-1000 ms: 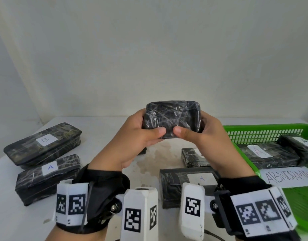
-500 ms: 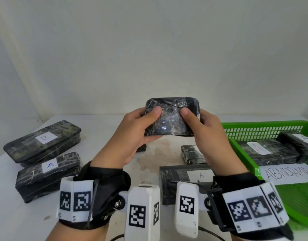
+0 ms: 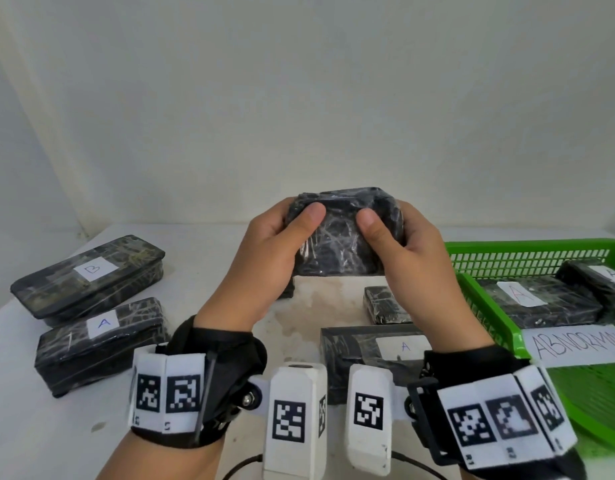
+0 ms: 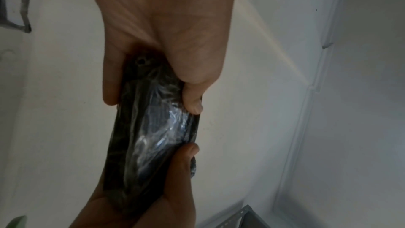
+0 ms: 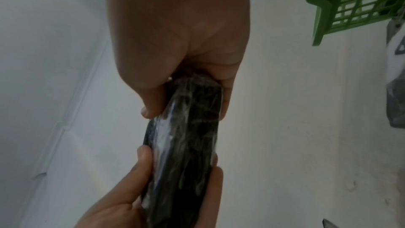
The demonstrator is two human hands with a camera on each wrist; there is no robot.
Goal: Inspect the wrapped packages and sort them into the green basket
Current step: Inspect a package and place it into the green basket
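Head view: my left hand [image 3: 264, 258] and right hand [image 3: 413, 258] still clamp the package [image 3: 340, 237] left of the basket [image 3: 486, 306], thumbs now higher; I'm still inspecting, no label showing.

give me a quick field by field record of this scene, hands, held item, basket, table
left hand: left hand grips the left end of the package
right hand: right hand grips its right end
held item: black film-wrapped rectangular package, raised above the table, no label on the facing side
basket: green plastic mesh basket to the right, wrapped packages inside, paper sign reading ABNORMAL
table: white table with labelled wrapped packages, B and A on the left
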